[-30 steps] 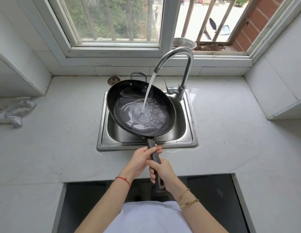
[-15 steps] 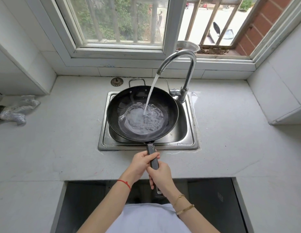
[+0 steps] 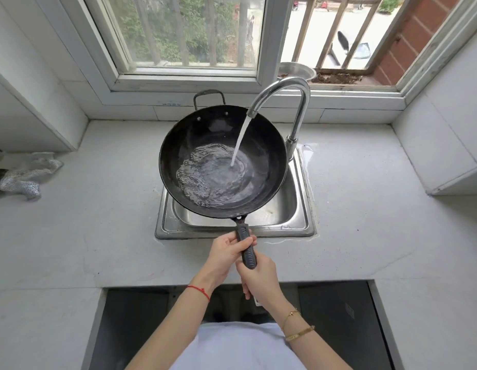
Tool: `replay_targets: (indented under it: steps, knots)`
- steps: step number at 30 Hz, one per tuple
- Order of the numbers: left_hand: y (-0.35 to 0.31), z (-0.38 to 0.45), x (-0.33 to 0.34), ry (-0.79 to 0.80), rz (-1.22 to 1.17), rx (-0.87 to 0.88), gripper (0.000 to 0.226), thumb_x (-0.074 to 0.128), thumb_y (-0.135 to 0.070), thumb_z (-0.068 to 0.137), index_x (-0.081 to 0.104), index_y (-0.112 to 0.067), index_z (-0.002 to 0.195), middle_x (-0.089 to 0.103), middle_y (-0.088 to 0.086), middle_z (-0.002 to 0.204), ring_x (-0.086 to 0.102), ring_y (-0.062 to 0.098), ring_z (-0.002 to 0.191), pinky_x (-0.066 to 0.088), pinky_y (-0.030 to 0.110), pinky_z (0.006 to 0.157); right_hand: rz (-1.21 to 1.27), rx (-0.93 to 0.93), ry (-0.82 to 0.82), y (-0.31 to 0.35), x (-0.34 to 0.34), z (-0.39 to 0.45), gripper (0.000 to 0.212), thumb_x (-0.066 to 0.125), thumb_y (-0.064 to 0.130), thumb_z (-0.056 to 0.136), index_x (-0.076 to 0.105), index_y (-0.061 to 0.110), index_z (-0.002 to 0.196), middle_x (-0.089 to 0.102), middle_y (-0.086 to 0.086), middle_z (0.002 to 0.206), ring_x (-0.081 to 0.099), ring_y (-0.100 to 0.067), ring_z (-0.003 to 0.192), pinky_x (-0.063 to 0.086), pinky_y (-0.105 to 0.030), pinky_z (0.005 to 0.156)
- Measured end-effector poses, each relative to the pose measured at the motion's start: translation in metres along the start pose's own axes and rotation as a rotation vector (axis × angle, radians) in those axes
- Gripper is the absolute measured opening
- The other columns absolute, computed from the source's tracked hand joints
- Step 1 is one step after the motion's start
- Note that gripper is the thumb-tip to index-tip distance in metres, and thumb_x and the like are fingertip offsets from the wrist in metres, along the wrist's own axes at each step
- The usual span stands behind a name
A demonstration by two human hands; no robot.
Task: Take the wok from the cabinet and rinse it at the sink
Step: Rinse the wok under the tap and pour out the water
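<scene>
Since a second ago the wok [image 3: 221,161] has levelled out and risen over the sink [image 3: 298,209], water pooling inside. Pale countertop [image 3: 378,222] surrounds it beneath the window [image 3: 194,30]. Tap [image 3: 290,102] runs. Left hand [image 3: 226,252] and right hand [image 3: 261,279] grip the handle.

The wok [image 3: 218,145] is dark, glossy metal with a ribbed matt handle [image 3: 245,244]. The tap [image 3: 296,102] is polished chrome and the sink [image 3: 298,225] brushed steel. The desk [image 3: 98,222] looks like pale, smooth stone. A silvery mesh cloth [image 3: 24,174] glitters.
</scene>
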State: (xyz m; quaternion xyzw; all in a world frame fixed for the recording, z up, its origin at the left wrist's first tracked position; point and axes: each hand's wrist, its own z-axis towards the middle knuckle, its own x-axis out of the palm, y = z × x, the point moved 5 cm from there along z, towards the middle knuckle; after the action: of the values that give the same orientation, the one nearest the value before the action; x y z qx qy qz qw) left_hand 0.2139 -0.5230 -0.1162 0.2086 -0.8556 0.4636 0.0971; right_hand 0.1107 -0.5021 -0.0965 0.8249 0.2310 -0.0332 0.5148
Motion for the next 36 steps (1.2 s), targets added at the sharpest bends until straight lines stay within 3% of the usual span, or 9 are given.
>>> replay_targets:
  steps: [4, 8, 10, 13, 17, 23, 28, 32, 36]
  knots:
    - [-0.008, -0.001, -0.004, -0.120, 0.103, 0.050, 0.007, 0.073, 0.000, 0.082, 0.073, -0.003, 0.089, 0.075, 0.013, 0.088, 0.070, 0.026, 0.092, 0.055, 0.040, 0.093, 0.142, 0.051, 0.063, 0.002, 0.004, 0.002, 0.019, 0.058, 0.012, 0.095, 0.054, 0.008, 0.076, 0.053, -0.003, 0.048, 0.050, -0.020, 0.036, 0.044, -0.027, 0.036]
    - [-0.013, -0.003, -0.006, -0.180, 0.150, 0.047, 0.017, 0.074, -0.002, 0.082, 0.072, 0.010, 0.094, 0.073, 0.016, 0.082, 0.068, 0.023, 0.083, 0.057, 0.034, 0.083, 0.192, 0.092, 0.099, 0.010, 0.006, 0.000, 0.019, 0.057, 0.007, 0.093, 0.053, 0.005, 0.074, 0.053, -0.005, 0.047, 0.049, -0.019, 0.035, 0.044, -0.026, 0.036]
    - [-0.012, -0.005, -0.008, -0.179, 0.141, 0.027, 0.016, 0.074, -0.005, 0.082, 0.073, 0.007, 0.093, 0.075, 0.014, 0.081, 0.069, 0.022, 0.081, 0.058, 0.031, 0.080, 0.194, 0.100, 0.098, 0.012, 0.007, -0.001, 0.019, 0.057, 0.006, 0.092, 0.054, 0.004, 0.074, 0.053, -0.006, 0.048, 0.049, -0.019, 0.035, 0.044, -0.025, 0.036]
    - [-0.008, -0.007, -0.012, -0.150, 0.098, -0.003, 0.009, 0.074, -0.008, 0.083, 0.076, -0.001, 0.088, 0.076, 0.015, 0.087, 0.071, 0.023, 0.085, 0.057, 0.037, 0.086, 0.157, 0.097, 0.083, 0.015, 0.010, -0.003, 0.019, 0.056, 0.007, 0.092, 0.055, 0.006, 0.073, 0.054, -0.005, 0.048, 0.050, -0.019, 0.036, 0.045, -0.026, 0.038]
    - [0.001, -0.009, -0.009, -0.083, -0.095, -0.047, 0.010, 0.064, -0.003, 0.090, 0.072, -0.001, 0.096, 0.075, 0.009, 0.092, 0.070, 0.017, 0.087, 0.058, 0.025, 0.075, 0.037, 0.080, 0.041, 0.014, 0.011, -0.004, 0.016, 0.054, 0.005, 0.088, 0.057, 0.005, 0.072, 0.055, -0.009, 0.051, 0.052, -0.019, 0.035, 0.047, -0.029, 0.038]
    - [0.005, -0.011, -0.002, -0.038, -0.222, -0.076, 0.020, 0.056, 0.002, 0.093, 0.065, 0.002, 0.112, 0.074, 0.007, 0.093, 0.070, 0.015, 0.085, 0.058, 0.022, 0.074, -0.075, -0.007, 0.029, 0.014, 0.006, -0.008, 0.016, 0.055, 0.013, 0.093, 0.053, 0.016, 0.077, 0.055, -0.004, 0.052, 0.052, -0.012, 0.033, 0.043, -0.023, 0.034]
    - [0.001, -0.010, -0.004, -0.075, -0.120, -0.021, 0.023, 0.062, 0.004, 0.090, 0.065, 0.005, 0.112, 0.074, 0.010, 0.094, 0.073, 0.014, 0.085, 0.059, 0.024, 0.076, -0.004, 0.024, 0.062, 0.008, 0.003, -0.005, 0.016, 0.058, 0.013, 0.093, 0.053, 0.013, 0.078, 0.054, -0.002, 0.048, 0.051, -0.015, 0.033, 0.044, -0.024, 0.035]
    - [-0.008, -0.012, -0.005, -0.147, 0.025, 0.044, 0.009, 0.070, 0.000, 0.085, 0.072, 0.000, 0.093, 0.075, 0.012, 0.087, 0.071, 0.018, 0.083, 0.057, 0.030, 0.085, 0.138, 0.078, 0.117, 0.009, 0.003, -0.003, 0.017, 0.057, 0.006, 0.092, 0.052, 0.006, 0.076, 0.052, -0.004, 0.047, 0.048, -0.018, 0.035, 0.043, -0.025, 0.036]
    - [-0.012, -0.011, -0.010, -0.213, 0.114, 0.060, 0.008, 0.073, -0.003, 0.083, 0.073, 0.003, 0.089, 0.075, 0.012, 0.080, 0.071, 0.016, 0.076, 0.059, 0.023, 0.071, 0.241, 0.126, 0.145, 0.013, 0.009, -0.001, 0.012, 0.056, 0.004, 0.091, 0.054, 0.002, 0.079, 0.052, -0.007, 0.050, 0.047, -0.018, 0.036, 0.043, -0.025, 0.037]
